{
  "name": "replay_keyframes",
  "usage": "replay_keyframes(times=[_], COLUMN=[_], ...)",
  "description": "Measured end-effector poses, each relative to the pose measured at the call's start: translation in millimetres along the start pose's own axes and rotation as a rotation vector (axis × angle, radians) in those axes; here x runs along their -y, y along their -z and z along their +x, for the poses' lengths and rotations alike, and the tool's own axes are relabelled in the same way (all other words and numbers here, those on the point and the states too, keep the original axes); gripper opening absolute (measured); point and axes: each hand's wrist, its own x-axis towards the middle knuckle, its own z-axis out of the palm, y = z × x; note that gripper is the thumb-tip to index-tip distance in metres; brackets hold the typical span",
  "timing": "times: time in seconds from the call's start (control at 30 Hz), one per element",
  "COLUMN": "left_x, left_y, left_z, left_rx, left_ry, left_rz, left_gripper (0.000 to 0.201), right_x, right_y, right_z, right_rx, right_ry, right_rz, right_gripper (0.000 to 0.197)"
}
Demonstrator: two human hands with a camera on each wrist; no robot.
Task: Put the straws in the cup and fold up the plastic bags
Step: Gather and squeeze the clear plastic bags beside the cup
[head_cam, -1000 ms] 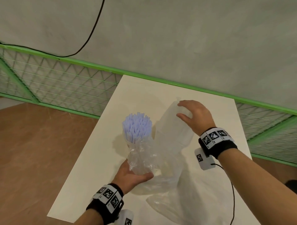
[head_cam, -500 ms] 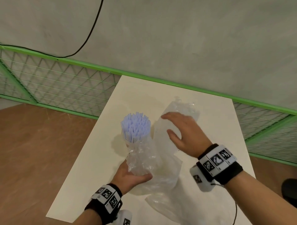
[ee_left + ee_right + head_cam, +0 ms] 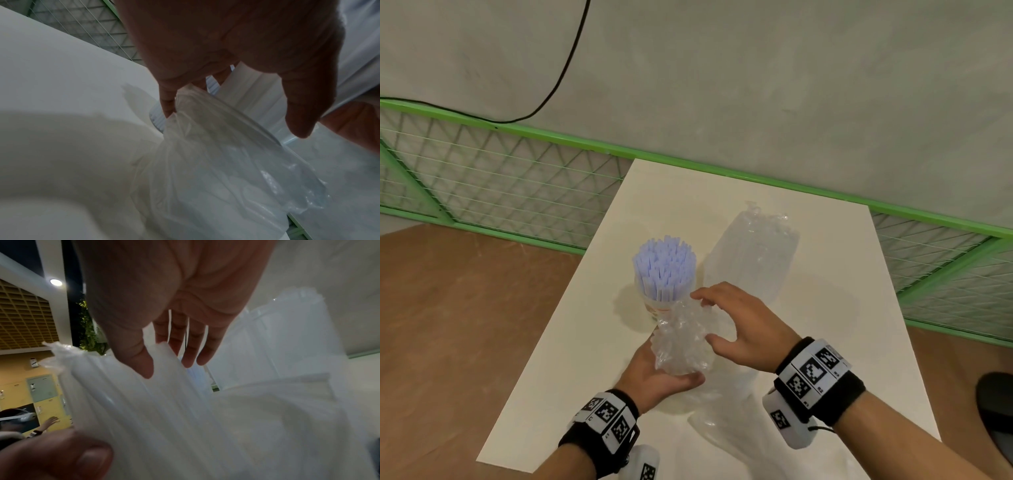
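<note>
A bundle of pale lilac straws [image 3: 664, 267] stands upright in a cup [image 3: 654, 306] near the left edge of the white table [image 3: 585, 318], about midway along it. Just in front of the cup, the left hand [image 3: 654, 377] grasps a crumpled clear plastic bag [image 3: 683, 342], thumb curled under the bunched film and fingers behind it; the left wrist view shows the fingers [image 3: 168, 104] wrapped round the gathered plastic. The right hand [image 3: 743, 325] hovers over the same bag with fingers spread and relaxed, its fingertips at the top of the crumple close to the cup; whether they actually touch the film cannot be told. In the right wrist view the fingers [image 3: 193, 344] are straight above white film. A second clear plastic bag [image 3: 753, 257] lies flat toward the far right of the table, beyond the right hand. More clear film [image 3: 722, 428] spreads toward the near edge. Behind the table runs a green mesh fence [image 3: 500, 178].
</note>
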Motion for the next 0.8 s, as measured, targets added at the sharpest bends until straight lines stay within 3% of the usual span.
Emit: replay_keyframes(times=[0.2, 0.33, 0.43, 0.63, 0.8], left_x=[4, 6, 6, 3, 5], left_y=[1, 1, 1, 1, 1], left_z=[1, 3, 4, 4, 6], left_rx=[0.006, 0.001, -0.005, -0.007, 0.0], left_ry=[-0.022, -0.026, -0.021, -0.03, 0.009], left_rz=[0.007, 0.019, 0.012, -0.007, -0.018], left_gripper=[0.076, 0.078, 0.076, 0.077, 0.072], right_x=[1, 2, 1, -5, -9], right_y=[-8, -11, -14, -20, -26], right_z=[5, 7, 9, 4, -1], right_rx=[-0.098, -0.103, -0.128, -0.218, -0.272], right_ry=[-0.035, -0.054, -0.015, -0.007, -0.094], right_rz=[0.16, 0.224, 0.186, 0.204, 0.166], right_gripper=[0.04, 0.04, 0.044, 0.016, 0.014])
